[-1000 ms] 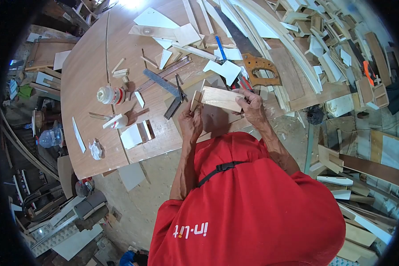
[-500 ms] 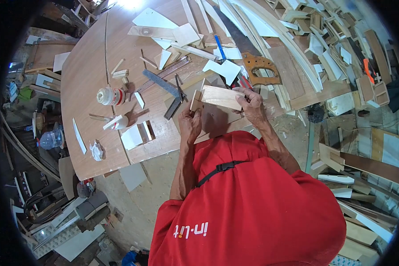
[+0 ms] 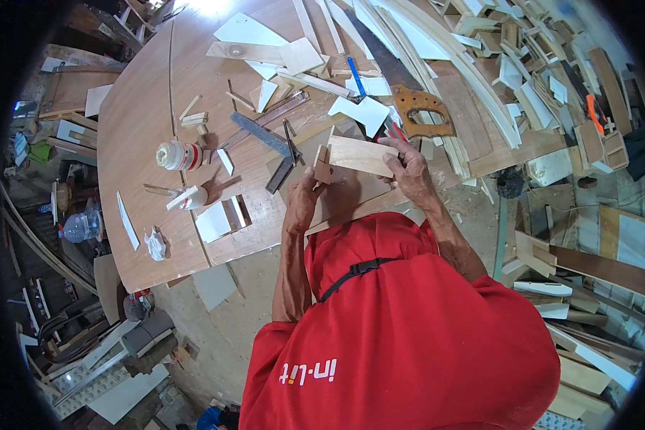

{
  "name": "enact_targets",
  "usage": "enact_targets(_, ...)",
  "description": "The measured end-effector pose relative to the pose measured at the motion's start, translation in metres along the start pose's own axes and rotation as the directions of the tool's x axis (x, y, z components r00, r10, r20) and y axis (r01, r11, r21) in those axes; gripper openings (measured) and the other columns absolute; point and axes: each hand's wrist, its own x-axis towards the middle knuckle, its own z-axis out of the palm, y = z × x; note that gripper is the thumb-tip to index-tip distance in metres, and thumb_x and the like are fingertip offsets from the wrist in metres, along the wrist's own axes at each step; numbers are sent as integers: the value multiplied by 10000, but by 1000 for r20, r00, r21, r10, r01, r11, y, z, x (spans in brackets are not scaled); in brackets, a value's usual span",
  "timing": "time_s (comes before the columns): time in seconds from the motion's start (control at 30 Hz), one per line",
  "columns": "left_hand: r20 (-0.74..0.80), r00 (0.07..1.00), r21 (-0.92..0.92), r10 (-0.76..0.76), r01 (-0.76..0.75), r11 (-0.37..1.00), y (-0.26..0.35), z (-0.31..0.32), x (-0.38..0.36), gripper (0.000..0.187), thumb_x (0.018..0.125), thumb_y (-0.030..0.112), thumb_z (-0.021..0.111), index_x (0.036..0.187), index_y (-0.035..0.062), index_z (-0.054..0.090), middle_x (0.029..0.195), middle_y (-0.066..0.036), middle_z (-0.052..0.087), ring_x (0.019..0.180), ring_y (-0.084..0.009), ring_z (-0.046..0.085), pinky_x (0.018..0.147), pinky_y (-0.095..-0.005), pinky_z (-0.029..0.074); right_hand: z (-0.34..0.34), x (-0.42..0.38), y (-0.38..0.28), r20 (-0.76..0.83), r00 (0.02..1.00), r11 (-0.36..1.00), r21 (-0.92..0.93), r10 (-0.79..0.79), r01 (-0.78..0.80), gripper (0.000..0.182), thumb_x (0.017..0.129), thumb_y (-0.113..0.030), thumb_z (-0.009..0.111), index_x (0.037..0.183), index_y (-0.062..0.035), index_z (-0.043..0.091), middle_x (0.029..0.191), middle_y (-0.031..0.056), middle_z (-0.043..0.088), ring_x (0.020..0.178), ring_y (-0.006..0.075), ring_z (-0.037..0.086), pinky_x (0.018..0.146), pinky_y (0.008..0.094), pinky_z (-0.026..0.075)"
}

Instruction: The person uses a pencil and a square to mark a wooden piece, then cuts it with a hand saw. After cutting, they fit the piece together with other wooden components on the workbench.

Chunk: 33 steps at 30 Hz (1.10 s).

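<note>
Scrap wood and offcuts crowd a workshop whose broad brown tabletop (image 3: 143, 129) fills the upper left of the head view. At its near edge the person's left hand (image 3: 304, 197) pinches a small wooden block (image 3: 322, 166) between its fingertips, the block standing on end against the left end of a pale wooden board (image 3: 358, 155). The right hand (image 3: 408, 172) is closed over the right end of that board, fingers curled on top and thumb below, so both hands are clamped on wood with the board spanning the gap between them. Block and board appear to touch at a right angle, though the joint is too small to be sure. Both pieces are held just above a darker plywood panel (image 3: 351, 197) that lies at the table edge in front of the person's red shirt (image 3: 408, 337).

Just left of the block lies a metal try square (image 3: 269, 140), its blade pointing up and left. Beyond the right hand, a handsaw (image 3: 419, 107) with an orange-brown wooden handle rests among long pale strips. A blue pen (image 3: 356, 77) lies further up the tabletop. Well off to the left, a white glue bottle (image 3: 179, 154) with a red band lies on its side, with a smaller white bottle (image 3: 190, 196) near it. A crumpled rag (image 3: 155, 242) sits close to the table's near-left edge.
</note>
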Motion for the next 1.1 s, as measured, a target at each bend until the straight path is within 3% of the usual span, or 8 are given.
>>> enact_targets(0.1, -32, 999, -115, 3, -7, 993, 2, 4, -1, 462, 1044, 335, 335, 1336, 7, 479, 1230, -121, 581, 1187, -230, 538, 1006, -402, 435, 0, -10, -11, 30, 998, 994, -103, 47, -43, 304, 908, -120, 591, 1189, -3, 597, 966, 139, 679, 812, 182, 668, 634, 320, 564)
enact_targets(0.17, -73, 997, -203, 5, -20, 979, 1, 7, 0, 452, 1046, 330, 333, 1312, 4, 499, 1208, -108, 591, 1184, -224, 538, 1001, -400, 439, -3, -15, -6, 106, 975, 878, -425, -194, 221, 274, 890, -126, 620, 1142, -19, 611, 977, 149, 681, 848, 256, 677, 717, 373, 547)
enact_targets(0.27, -45, 996, -109, 77, -81, 991, -7, 2, 3, 430, 1049, 311, 339, 1298, 0, 500, 1193, -88, 590, 1168, -209, 541, 990, -398, 444, 1, -26, -22, 198, 942, 793, -508, -271, 336, 248, 876, -125, 634, 1105, -31, 620, 1005, 162, 674, 891, 330, 665, 773, 408, 522)
enact_targets(0.37, -47, 999, 118, -6, 11, 993, -12, -3, 5, 414, 1048, 298, 355, 1299, -5, 485, 1211, -86, 571, 1154, -199, 542, 986, -396, 445, 5, -29, -17, 208, 891, 716, -535, -403, 448, 236, 866, -99, 625, 1093, -36, 632, 1020, 160, 676, 911, 349, 653, 775, 408, 526)
enact_targets(0.53, -66, 997, -255, 42, -57, 965, -1, 16, 2, 429, 1043, 290, 375, 1342, -8, 446, 1271, -103, 540, 1155, -219, 538, 999, -394, 444, 7, -29, -16, 281, 798, 588, -556, -533, 588, 239, 850, -84, 608, 1083, -42, 641, 1011, 144, 683, 911, 333, 659, 796, 411, 529)
enact_targets(0.77, -69, 996, -301, 64, -82, 950, -8, 8, 7, 468, 1034, 316, 398, 1367, -11, 424, 1294, -112, 536, 1171, -225, 529, 986, -394, 451, 12, -32, -10, 315, 782, 557, -564, -539, 610, 252, 825, -56, 600, 1072, -51, 647, 1009, 133, 683, 915, 316, 659, 788, 408, 531)
enact_targets(0.83, -151, 987, -282, 46, -87, 956, -5, 12, 5, 440, 1028, 323, 439, 1205, -61, 564, 1096, -119, 632, 1033, -186, 590, 934, -345, 476, 15, -34, -13, 314, 780, 557, -561, -541, 612, 257, 819, -45, 601, 1071, -52, 648, 1005, 132, 683, 907, 313, 661, 782, 407, 533)
enact_targets(1.1, -220, 971, -265, 91, -149, 953, -11, 20, 6, 445, 1014, 345, 479, 1120, -65, 614, 1033, -94, 641, 968, -151, 593, 886, -294, 476, 16, -40, -11, 282, 782, 575, -549, -555, 606, 263, 807, -31, 611, 1066, -49, 648, 976, 133, 683, 867, 317, 665, 740, 408, 536)
